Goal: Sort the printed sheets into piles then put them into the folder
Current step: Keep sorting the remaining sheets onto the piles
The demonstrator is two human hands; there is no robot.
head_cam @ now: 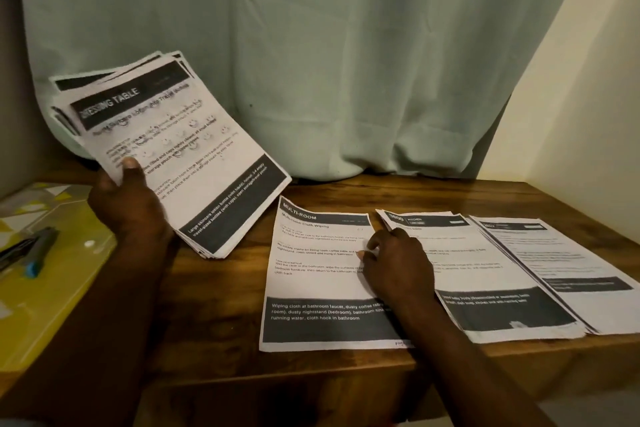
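Note:
My left hand [128,204] grips a thick stack of printed sheets [180,149], tilted above the wooden table [221,288]; its top page reads "DRESSING TABLE". Three lots of sheets lie flat on the table: a "MULTI-ROOM" sheet [311,288], a "KITCHEN" pile [491,281] and a third pile [568,260] at the far right. My right hand [398,267] rests on the right edge of the MULTI-ROOM sheet, fingers bent, fingertips touching the paper. The yellow folder [45,288] lies at the left.
A dark pen with a blue end [31,253] lies on the folder. A pale green curtain [311,62] hangs behind the table, and a cream wall [588,97] closes the right side. The table's front edge runs just below the sheets.

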